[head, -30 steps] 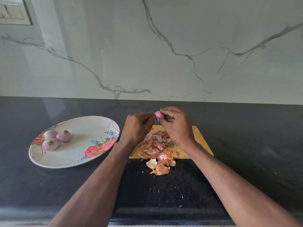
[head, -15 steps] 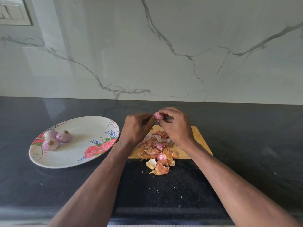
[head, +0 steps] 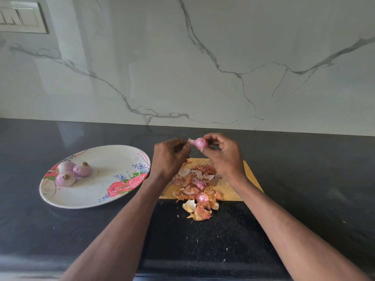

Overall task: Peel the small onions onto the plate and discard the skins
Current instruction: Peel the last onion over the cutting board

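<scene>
Nearest the front edge of the dark speckled stone tabletop (head: pixel 203 240), two bare forearms reach away from me toward the middle. Just beyond them a loose heap of papery orange and pink onion skins (head: pixel 197 186) spills off the near edge of a pale wooden cutting board (head: pixel 250 179) onto the stone, with one small pink onion (head: pixel 201 197) sitting among the scraps at that edge. Off toward the left edge lies an oval white plate with red rose print (head: pixel 113 191), and three peeled pale purple onions (head: pixel 72 173) huddle together, touching, at its left end. Above the far side of the board both hands are raised. The right hand (head: pixel 224 159) pinches a small pink-skinned onion (head: pixel 199 143) between thumb and curled fingertips, holding it clear of the board. The left hand (head: pixel 169 157), fingers curled in, nips a thin strip of skin sticking out from that onion's left end. Behind everything rises a white marble wall with grey veins (head: pixel 203 67), and a pale switch plate (head: pixel 21 18) is set in its top left corner.
</scene>
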